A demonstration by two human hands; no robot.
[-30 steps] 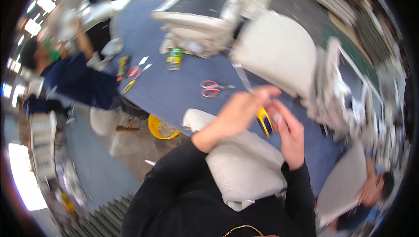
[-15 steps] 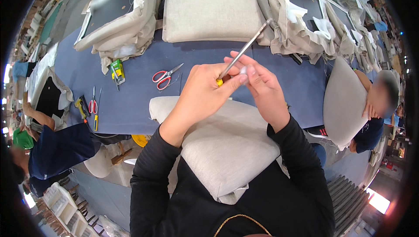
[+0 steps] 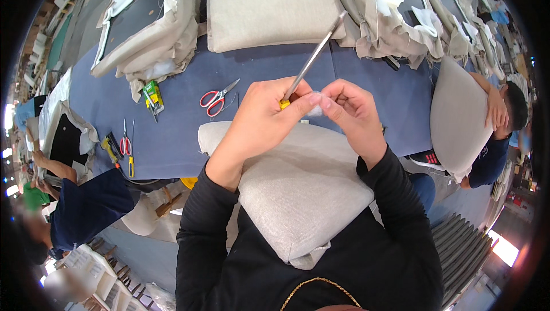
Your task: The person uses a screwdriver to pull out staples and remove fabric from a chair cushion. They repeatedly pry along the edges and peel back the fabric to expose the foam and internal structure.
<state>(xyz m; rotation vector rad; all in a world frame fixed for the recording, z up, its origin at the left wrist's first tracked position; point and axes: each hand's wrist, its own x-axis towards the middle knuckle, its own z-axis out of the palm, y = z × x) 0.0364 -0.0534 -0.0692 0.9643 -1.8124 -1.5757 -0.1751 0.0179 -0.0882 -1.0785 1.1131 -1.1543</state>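
In my left hand [image 3: 252, 119] is a long metal-shafted tool [image 3: 314, 58] with a yellow handle, like a screwdriver; its shaft slants up to the right. Most of the handle is hidden in the closed fingers. The thumb and fingertips of my right hand [image 3: 360, 117] meet my left thumb, and a small tuft of white stuffing [image 3: 316, 110] is pinched there. Below both hands, a beige fabric-covered cushion [image 3: 303, 191] leans between my body and the table, one corner pointing down toward me.
On the blue table [image 3: 177, 139] lie red-handled scissors [image 3: 214, 100], a green-yellow box [image 3: 153, 96], small snips [image 3: 125, 144], a yellow-handled screwdriver [image 3: 131, 165] and a yellow-black tool [image 3: 110, 148]. Beige upholstered pieces [image 3: 275, 10] line the far side. Co-workers sit at left and right, one holding a cushion [image 3: 461, 113].
My right hand has turned, its fingers curling in to pinch the white tuft against my left thumb. The tool's tip has shifted slightly left and up. The co-worker at right has changed posture.
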